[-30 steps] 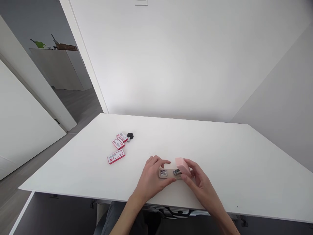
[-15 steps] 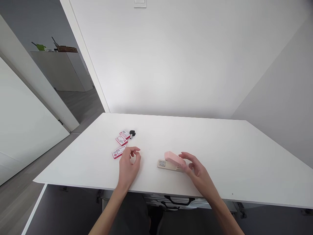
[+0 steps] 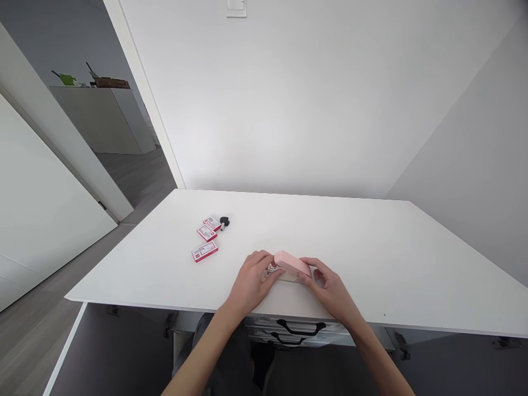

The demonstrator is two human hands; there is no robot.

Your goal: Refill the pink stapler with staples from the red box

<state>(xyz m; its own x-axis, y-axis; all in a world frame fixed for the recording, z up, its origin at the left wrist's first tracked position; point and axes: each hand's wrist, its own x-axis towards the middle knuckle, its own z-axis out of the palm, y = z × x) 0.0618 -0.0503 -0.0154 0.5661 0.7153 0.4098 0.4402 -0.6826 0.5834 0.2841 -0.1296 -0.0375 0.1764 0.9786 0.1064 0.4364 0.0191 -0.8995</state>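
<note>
A stapler with a pink top and a beige base (image 3: pixel 292 263) rests on the white table, its top raised at an angle from the base. My right hand (image 3: pixel 325 286) is closed around the rear end, thumb on the near side and fingers on the far side. At the front end, my left hand (image 3: pixel 254 280) has its thumb and fingers closed on the stapler. The metal plate on the base shows only partly between the left thumb and fingers.
Several small white-and-red boxes (image 3: pixel 205 251) lie to the left on the table (image 3: pixel 350 236). Beside them is a small black object with a silver part (image 3: pixel 224 222). Drawers with black handles (image 3: pixel 301 328) sit below the table's front edge, and a wall stands behind.
My left hand has moved right, from beside the boxes to the stapler's front end, and taken hold there. My right hand stays at the rear end.
</note>
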